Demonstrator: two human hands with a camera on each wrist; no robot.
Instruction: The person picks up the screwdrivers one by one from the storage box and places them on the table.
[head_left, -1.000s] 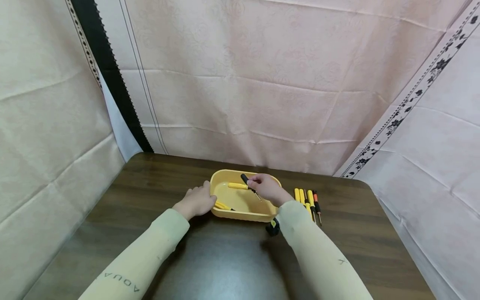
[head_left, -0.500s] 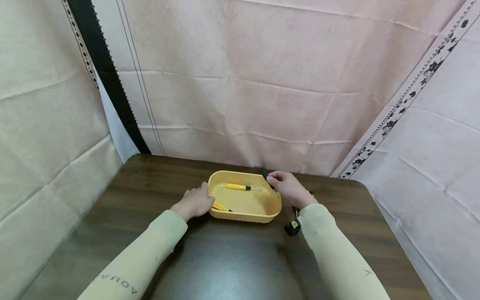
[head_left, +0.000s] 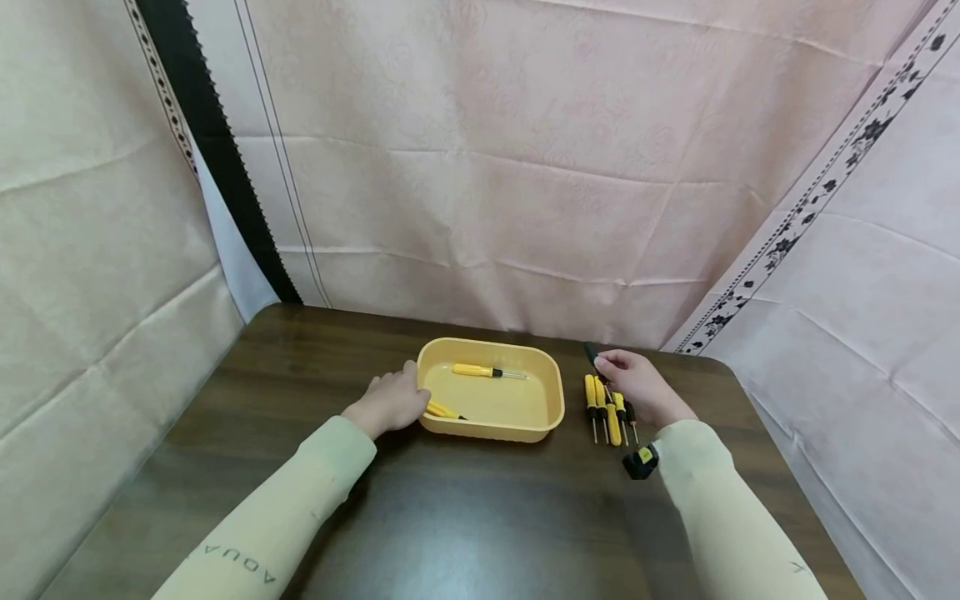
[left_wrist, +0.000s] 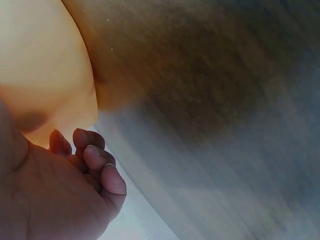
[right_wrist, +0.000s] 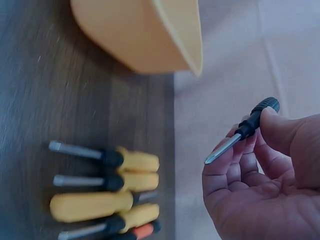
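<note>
In the head view my left hand grips the left end of a yellow plastic tub. The left wrist view shows its curled fingers against the tub wall. Two yellow-handled screwdrivers lie in the tub: one screwdriver near the back, another screwdriver at the front left, partly covered by the hand. Right of the tub, my right hand pinches a small black-handled screwdriver between thumb and fingers, its metal tip pointing away from the palm. It is above the far end of a screwdriver row.
Several yellow-handled screwdrivers lie side by side on the brown table, with a red-and-black handled one at the end. A black tape measure sits by the right sleeve. Pale cloth hangs behind the table.
My right hand has carried the black-handled screwdriver from over the tub rightward to the screwdriver row. The tape measure has shifted right along with the right wrist. My left hand stays at the tub.
</note>
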